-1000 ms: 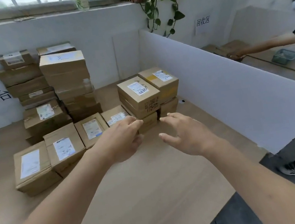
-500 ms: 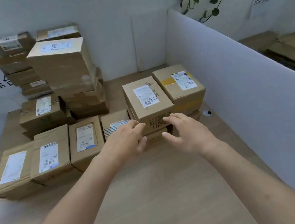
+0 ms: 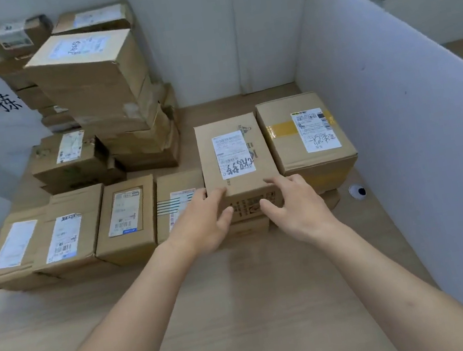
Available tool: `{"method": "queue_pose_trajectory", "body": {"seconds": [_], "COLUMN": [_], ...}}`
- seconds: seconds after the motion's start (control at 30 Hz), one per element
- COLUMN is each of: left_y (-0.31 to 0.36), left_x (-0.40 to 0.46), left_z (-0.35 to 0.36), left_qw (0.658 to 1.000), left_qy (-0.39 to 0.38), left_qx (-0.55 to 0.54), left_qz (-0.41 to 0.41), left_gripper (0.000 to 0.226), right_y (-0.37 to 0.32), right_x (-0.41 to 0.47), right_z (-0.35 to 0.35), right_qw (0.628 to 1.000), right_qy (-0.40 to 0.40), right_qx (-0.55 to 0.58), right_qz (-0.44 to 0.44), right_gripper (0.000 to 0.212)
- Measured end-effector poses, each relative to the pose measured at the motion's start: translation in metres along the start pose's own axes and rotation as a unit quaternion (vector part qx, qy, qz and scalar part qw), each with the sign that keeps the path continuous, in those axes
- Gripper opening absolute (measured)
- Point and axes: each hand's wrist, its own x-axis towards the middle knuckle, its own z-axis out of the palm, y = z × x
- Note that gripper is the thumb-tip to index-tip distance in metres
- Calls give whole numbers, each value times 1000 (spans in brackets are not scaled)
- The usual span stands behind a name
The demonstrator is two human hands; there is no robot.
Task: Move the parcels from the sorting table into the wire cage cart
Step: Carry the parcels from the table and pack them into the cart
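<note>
Reaching for one labelled parcel: two hands, seemingly touching.

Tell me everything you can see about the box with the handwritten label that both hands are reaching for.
The brown cardboard box sits on top of another box, beside a yellow-taped parcel on its right. Its top carries a white shipping label with barcodes and dark handwritten marks; the front face shows dark print. It lies flat and looks closed. The left hand touches its near left corner, and the right hand rests fingers on the near top edge, thumb at the front face. Neither hand has a full grip yet.
</note>
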Motion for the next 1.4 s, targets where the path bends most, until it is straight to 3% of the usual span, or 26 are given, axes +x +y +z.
{"method": "queue_pose_trajectory", "body": {"seconds": [0.1, 0.27, 0.43, 0.77, 1.17, 1.4], "left_y": [-1, -8, -11, -13, -29, -46], "left_x": [1, -5, -10, -62, -171, -252], "left_z": [5, 9, 21, 6, -46, -86], "left_qw": [993, 992, 988, 980, 976, 969], "left_qy": [42, 46, 36, 63, 95, 122], "left_qx": [-102, -93, -150, -187, -182, -165], "left_qz": [-31, -67, -22, -4, 70, 135], "left_gripper": [48, 49, 57, 63, 64, 77], "right_y": [2, 14, 15, -9, -82, -129], "right_x": [-1, -2, 4, -40, -155, -235], "right_z": [6, 19, 37, 36, 22, 21], "right_qw": [999, 997, 994, 991, 988, 979], "right_qy": [10, 24, -12, -3, 91, 149], "right_qx": [33, 59, 103, 112, 73, 61], "right_qz": [-17, -32, -35, -73, -100, -125], "right_gripper": [53, 46, 61, 67, 68, 69]}}
